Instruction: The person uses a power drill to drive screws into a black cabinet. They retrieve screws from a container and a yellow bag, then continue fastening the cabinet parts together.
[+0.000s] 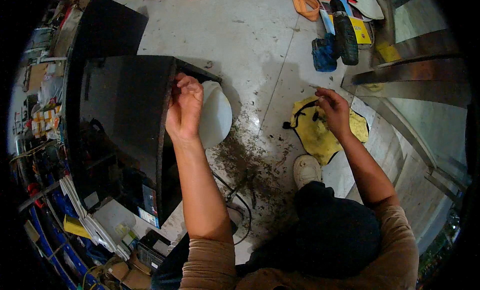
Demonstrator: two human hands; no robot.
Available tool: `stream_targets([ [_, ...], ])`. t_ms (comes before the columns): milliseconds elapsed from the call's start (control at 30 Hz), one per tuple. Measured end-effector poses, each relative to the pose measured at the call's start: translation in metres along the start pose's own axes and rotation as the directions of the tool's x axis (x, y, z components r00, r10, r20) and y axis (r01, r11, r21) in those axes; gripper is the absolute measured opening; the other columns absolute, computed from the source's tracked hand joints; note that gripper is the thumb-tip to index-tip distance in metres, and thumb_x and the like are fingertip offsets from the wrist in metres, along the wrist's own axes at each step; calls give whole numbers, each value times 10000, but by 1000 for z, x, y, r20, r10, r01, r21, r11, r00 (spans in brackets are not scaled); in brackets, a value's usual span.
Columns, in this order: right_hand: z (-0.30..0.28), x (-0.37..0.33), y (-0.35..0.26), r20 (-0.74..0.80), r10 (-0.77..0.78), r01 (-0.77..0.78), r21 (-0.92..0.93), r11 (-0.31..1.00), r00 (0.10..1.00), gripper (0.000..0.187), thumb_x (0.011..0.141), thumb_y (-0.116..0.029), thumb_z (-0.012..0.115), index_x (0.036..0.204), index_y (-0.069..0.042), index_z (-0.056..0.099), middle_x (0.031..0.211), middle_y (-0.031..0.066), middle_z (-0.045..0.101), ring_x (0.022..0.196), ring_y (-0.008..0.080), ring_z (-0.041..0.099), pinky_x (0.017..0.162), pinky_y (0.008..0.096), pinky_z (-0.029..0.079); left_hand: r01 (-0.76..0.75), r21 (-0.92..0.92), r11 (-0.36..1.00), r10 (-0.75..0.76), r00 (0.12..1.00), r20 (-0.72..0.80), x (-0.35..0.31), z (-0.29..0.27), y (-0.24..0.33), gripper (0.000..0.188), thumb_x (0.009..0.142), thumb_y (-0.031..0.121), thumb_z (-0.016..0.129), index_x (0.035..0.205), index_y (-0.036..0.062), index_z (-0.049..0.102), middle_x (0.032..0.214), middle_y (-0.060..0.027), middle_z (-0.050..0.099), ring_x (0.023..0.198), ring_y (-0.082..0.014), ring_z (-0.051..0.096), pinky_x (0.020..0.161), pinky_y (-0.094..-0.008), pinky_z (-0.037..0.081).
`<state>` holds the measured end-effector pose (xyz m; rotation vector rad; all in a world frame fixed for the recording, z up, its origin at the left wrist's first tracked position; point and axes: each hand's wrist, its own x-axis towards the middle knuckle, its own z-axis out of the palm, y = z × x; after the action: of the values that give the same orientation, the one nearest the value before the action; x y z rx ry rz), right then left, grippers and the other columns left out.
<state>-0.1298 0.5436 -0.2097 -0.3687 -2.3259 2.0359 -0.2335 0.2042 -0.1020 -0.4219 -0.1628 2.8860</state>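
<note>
A black box-shaped cabinet (125, 97) stands at the left, its open side turned toward the middle. At its front upper edge is my left hand (185, 110), fingers curled toward the rim; what they hold, if anything, is hidden. Just right of that hand, a round white part (217, 117) juts out of the opening. My right hand (334, 110) is raised over a yellow cloth bag (322, 142) with black trim. Its thumb and fingers pinch together, and a small thin dark piece sticks out from the tips, too small to name.
Brown dirt (245, 165) lies scattered across the pale floor beside a black cable (247, 210). A cordless drill (344, 37) with a blue battery lies at the upper right, near an orange strap (305, 5). Cluttered shelves (45, 195) line the left; a glass-paned frame (400, 85) stands right.
</note>
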Motion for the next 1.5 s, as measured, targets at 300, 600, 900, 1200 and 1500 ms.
stream_targets([
  [300,7,2,-2,6,12,-12,39,999,1000,257,864,15,527,1118,17,565,1019,94,624,838,150,625,755,270,491,50,32,998,-51,999,18,-2,-3,5,128,833,66,539,945,4,541,937,-104,505,832,-185,463,749,-336,393],
  [600,8,2,-6,21,43,-43,5,999,999,250,879,5,513,1122,12,570,1035,85,612,911,148,595,799,278,489,49,18,999,-50,998,29,-3,-1,5,151,827,39,528,969,-12,516,909,-101,485,782,-178,452,741,-329,392],
  [900,7,2,0,27,57,-58,45,997,998,253,885,2,508,1132,15,566,1055,85,599,960,152,578,825,293,494,69,-78,995,-67,997,26,-1,1,1,107,805,29,531,896,-6,487,824,-86,441,754,-178,432,721,-321,381],
  [1200,7,1,1,13,24,-25,74,997,1000,258,879,-3,516,1131,16,568,1056,87,609,901,149,599,806,280,491,72,-150,986,-73,997,-3,2,0,-4,104,791,37,542,865,16,472,808,-69,431,729,-170,427,711,-324,375],
  [1500,8,1,-2,8,65,-66,75,995,998,269,862,41,513,1125,12,559,1052,101,600,935,171,605,809,293,507,80,-140,987,-70,995,74,5,-1,-9,144,772,23,580,879,34,486,828,-48,458,723,-148,443,708,-312,387],
])
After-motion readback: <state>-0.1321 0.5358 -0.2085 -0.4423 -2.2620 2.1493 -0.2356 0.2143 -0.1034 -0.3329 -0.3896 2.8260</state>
